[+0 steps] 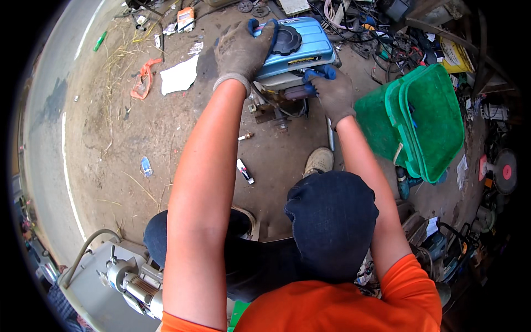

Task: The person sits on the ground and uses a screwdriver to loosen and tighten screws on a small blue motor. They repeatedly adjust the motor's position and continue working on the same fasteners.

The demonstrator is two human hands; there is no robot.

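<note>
A small engine with a blue fuel tank point(303, 41) stands on the ground in front of me, a black round cap point(286, 40) on top. My left hand point(240, 51), in a brown glove with blue fingertips, grips the tank's left side, thumb close to the cap. At the tank's near right corner my gloved right hand point(333, 91) is closed, its fingers bent in by the engine's edge; what they hold is hidden. Below the engine, a spark plug point(246, 136) lies on the ground. Nearer my shoes is a small white and black box point(244, 171).
To the right stands a green plastic bin point(381, 113), with a teal power tool point(404, 183) beside it. Cables and loose parts point(381, 47) heap up at the back right. White paper point(180, 76) and an orange plastic bag point(144, 80) lie left. A grey machine point(130, 276) stands near left.
</note>
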